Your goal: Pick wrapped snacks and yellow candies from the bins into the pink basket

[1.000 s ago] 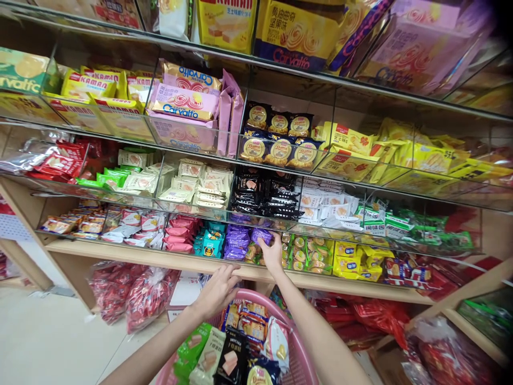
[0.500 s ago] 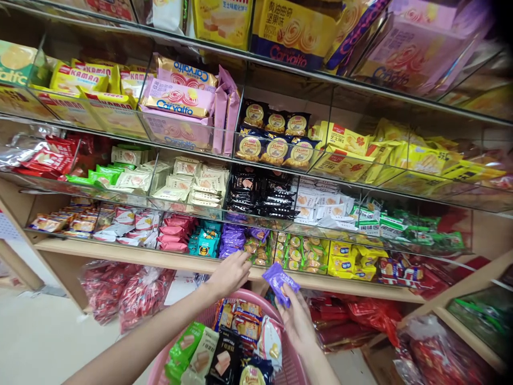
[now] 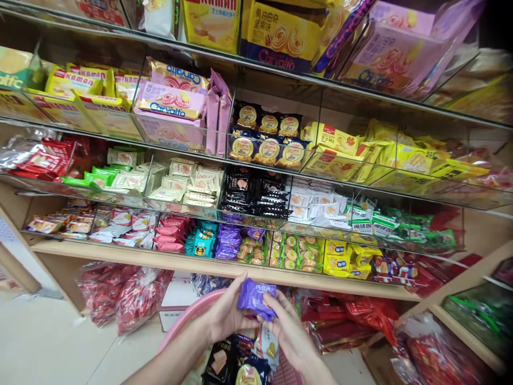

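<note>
Purple snack packet [image 3: 256, 295] has shifted left and slightly lower since half a second ago, and the left hand [image 3: 226, 313] has dropped from the shelf edge to meet it; packet now at lower centre of frame, between both hands, above the pink basket [image 3: 182, 326]; right hand [image 3: 288, 329] pinches its right side, thumb on the front; left hand at its left edge, thumb raised, other fingers curled below, cannot tell if they grip; in basket, bottom centre: black snack packet [image 3: 219, 361], navy cookie packet [image 3: 252, 371], white packet [image 3: 267, 345]; behind, on the lowest shelf row, centre: purple packets [image 3: 227, 243], teal packets [image 3: 201, 240] just left of them; yellow packets [image 3: 340, 262] right of centre; bagged red goods [image 3: 142, 299] at lower left, beside a white carton [image 3: 176, 299].
</note>
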